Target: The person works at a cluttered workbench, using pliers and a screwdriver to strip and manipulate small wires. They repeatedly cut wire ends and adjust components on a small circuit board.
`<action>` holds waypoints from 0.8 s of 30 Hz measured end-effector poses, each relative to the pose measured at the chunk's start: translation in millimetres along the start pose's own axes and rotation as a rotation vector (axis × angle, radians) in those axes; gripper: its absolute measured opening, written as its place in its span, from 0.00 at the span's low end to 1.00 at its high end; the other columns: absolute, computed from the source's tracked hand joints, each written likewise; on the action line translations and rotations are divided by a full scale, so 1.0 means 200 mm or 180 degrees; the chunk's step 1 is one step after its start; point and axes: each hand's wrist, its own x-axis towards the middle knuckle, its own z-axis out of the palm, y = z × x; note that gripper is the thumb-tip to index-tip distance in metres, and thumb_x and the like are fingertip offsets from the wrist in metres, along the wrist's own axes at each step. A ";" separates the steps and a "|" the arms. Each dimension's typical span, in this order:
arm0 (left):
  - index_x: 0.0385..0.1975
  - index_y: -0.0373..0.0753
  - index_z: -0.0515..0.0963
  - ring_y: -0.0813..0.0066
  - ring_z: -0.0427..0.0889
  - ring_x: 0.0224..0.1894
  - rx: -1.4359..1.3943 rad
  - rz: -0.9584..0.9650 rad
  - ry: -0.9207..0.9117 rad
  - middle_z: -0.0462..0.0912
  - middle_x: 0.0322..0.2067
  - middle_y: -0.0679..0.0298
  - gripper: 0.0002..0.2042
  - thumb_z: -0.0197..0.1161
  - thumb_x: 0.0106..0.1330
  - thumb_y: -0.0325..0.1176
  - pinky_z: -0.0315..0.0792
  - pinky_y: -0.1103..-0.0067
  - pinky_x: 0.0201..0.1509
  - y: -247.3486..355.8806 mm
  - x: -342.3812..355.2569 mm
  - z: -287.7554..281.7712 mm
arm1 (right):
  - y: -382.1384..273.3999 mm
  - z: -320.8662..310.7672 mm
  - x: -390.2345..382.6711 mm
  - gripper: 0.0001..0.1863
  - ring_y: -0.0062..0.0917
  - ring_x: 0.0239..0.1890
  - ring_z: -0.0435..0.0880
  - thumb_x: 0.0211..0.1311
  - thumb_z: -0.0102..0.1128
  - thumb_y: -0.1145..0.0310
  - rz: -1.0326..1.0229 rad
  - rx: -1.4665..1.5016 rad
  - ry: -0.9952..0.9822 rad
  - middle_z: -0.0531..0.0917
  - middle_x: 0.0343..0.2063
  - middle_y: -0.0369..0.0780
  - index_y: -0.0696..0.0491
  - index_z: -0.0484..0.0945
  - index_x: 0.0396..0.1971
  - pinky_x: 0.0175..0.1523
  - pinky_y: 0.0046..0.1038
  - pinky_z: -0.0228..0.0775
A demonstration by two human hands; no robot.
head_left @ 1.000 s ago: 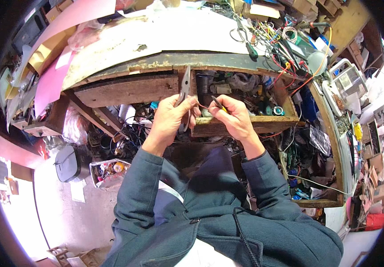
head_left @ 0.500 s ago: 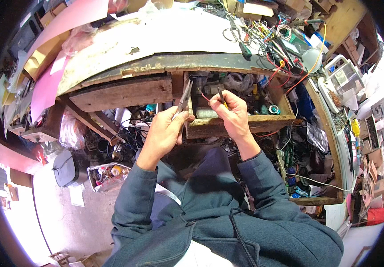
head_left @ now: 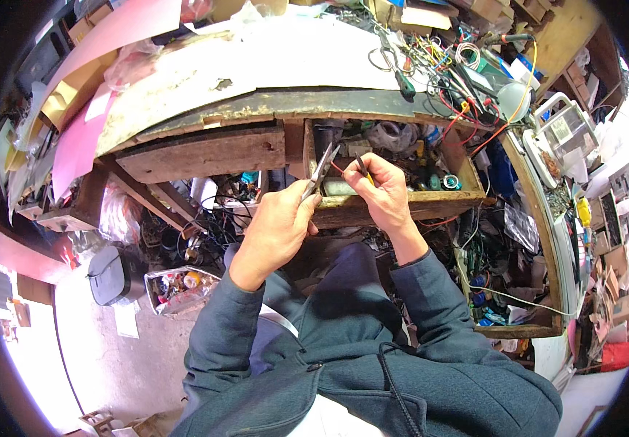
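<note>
My left hand (head_left: 274,226) is closed round a pair of grey metal pliers (head_left: 317,179), their long jaws pointing up and slightly apart. My right hand (head_left: 381,195) pinches a short red wire (head_left: 337,168), whose end sticks out leftward near the jaws. A thin black and yellow piece (head_left: 362,167) also shows between the right fingers; I cannot make out its kind. Both hands are raised at the front of an open wooden drawer (head_left: 409,207), which holds a white block (head_left: 340,187), clear plastic and mixed small parts.
Above the drawer runs the bench top with a large pale sheet (head_left: 285,58). Tangled wires and test leads (head_left: 467,95) heap at its right end. A wooden-framed bin (head_left: 518,329) of parts stands at right. A small box of scraps (head_left: 176,291) and a dark container (head_left: 114,277) lie at left.
My left hand has moved right with the pliers, bringing the jaws closer to the red wire. The jaws are wider apart. My right hand has hardly moved.
</note>
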 end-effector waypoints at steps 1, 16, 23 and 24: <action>0.42 0.31 0.77 0.75 0.83 0.22 0.0147 0.0104 0.0001 0.80 0.22 0.60 0.11 0.55 0.76 0.34 0.75 0.78 0.25 -0.01 0.01 0.00 | 0.00 0.00 0.00 0.03 0.08 0.30 0.70 0.67 0.62 0.74 0.0001 -0.0012 -0.0017 0.78 0.27 0.26 0.56 0.79 0.32 0.36 0.15 0.63; 0.36 0.31 0.77 0.74 0.76 0.28 0.0156 0.0452 0.0050 0.79 0.24 0.61 0.12 0.55 0.75 0.35 0.71 0.75 0.34 -0.03 0.00 0.01 | -0.02 -0.04 0.00 0.02 0.10 0.31 0.72 0.64 0.59 0.76 0.0255 0.0185 -0.0290 0.78 0.26 0.28 0.56 0.78 0.30 0.39 0.17 0.65; 0.40 0.31 0.78 0.76 0.76 0.31 0.0180 0.0291 -0.0036 0.78 0.24 0.63 0.11 0.56 0.75 0.35 0.71 0.76 0.36 -0.06 0.00 0.01 | -0.02 -0.07 0.01 0.03 0.10 0.31 0.72 0.63 0.57 0.77 0.0414 0.0454 -0.0336 0.78 0.26 0.28 0.57 0.78 0.30 0.38 0.16 0.64; 0.41 0.32 0.78 0.78 0.76 0.29 0.0138 0.0355 -0.0019 0.78 0.24 0.65 0.11 0.56 0.75 0.35 0.71 0.77 0.34 -0.06 0.00 0.02 | -0.01 -0.07 0.01 0.03 0.10 0.30 0.71 0.63 0.56 0.77 0.0448 0.0533 -0.0328 0.78 0.26 0.28 0.57 0.79 0.30 0.36 0.15 0.64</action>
